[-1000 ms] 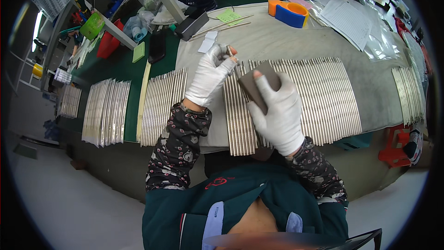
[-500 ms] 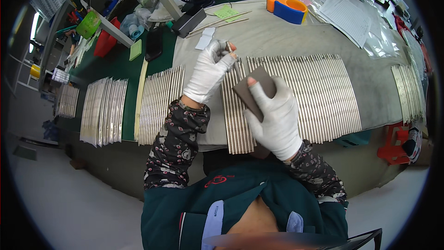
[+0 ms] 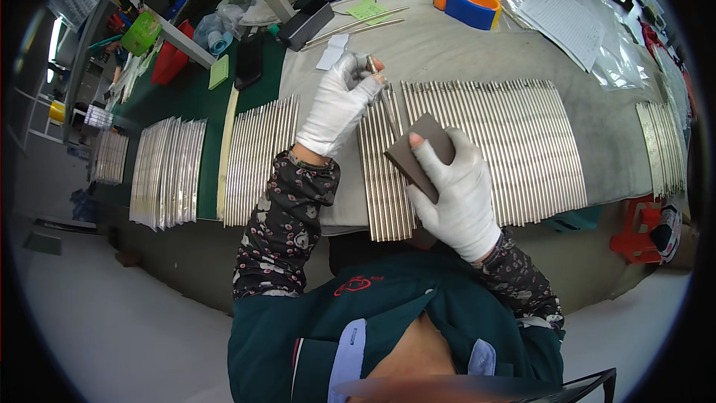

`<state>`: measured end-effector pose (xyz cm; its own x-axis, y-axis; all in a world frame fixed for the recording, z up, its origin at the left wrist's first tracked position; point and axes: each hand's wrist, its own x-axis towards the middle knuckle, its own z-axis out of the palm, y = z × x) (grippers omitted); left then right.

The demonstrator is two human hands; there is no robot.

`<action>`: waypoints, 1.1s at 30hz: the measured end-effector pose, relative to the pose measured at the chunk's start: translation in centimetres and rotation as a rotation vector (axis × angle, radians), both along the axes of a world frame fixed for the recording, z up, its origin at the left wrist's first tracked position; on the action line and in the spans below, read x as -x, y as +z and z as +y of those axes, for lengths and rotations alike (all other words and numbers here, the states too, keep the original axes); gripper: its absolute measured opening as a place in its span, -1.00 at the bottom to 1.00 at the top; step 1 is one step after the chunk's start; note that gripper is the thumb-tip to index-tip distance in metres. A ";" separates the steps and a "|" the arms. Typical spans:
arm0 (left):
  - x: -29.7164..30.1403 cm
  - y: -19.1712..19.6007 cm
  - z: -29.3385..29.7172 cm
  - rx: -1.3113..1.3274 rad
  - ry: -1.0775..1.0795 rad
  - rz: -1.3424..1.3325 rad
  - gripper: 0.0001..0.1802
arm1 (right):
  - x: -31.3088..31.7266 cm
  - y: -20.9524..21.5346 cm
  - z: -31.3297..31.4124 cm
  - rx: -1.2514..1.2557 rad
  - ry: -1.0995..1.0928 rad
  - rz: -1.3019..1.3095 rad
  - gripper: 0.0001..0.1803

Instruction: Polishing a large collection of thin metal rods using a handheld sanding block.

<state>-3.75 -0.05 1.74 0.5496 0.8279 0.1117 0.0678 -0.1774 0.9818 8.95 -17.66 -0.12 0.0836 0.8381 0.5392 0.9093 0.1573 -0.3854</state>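
While the grey worktop (image 3: 447, 52) carries a wide row of metal rods (image 3: 507, 149) lying front to back, the right hand (image 3: 455, 194) clamps a brown abrasive pad (image 3: 418, 151) between thumb and fingers. Just up-left of it, the left hand (image 3: 335, 108) pinches one slim rod (image 3: 384, 93) at its far end, its long axis slanting toward the pad.

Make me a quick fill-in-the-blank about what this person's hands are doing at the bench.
The left hand lifts one thin metal ____ by its end.
The right hand holds a brown sanding ____.
Both hands wear ____ gloves.
Behind the rods lies an orange and ____ tape holder.

Missing: rod; block; white; blue
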 end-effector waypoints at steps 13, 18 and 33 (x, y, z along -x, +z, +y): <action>0.4 0.4 -0.5 0.212 -0.151 -0.079 -0.68 | -2.9 -1.9 -1.0 0.021 -0.250 0.033 -0.34; 0.0 0.6 -1.2 0.257 -0.113 -0.156 -0.60 | -2.7 -1.2 -1.1 0.037 -0.183 0.070 -0.33; -0.5 0.9 -2.7 0.269 -0.105 -0.194 -0.57 | 0.9 -2.3 -0.9 0.143 -0.155 0.070 -0.12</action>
<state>-3.23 -2.77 2.64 0.6235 0.7818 0.0081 -0.1295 0.0930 0.9872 8.08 -18.54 -2.42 0.2505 0.8796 0.4044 0.8887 -0.0433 -0.4564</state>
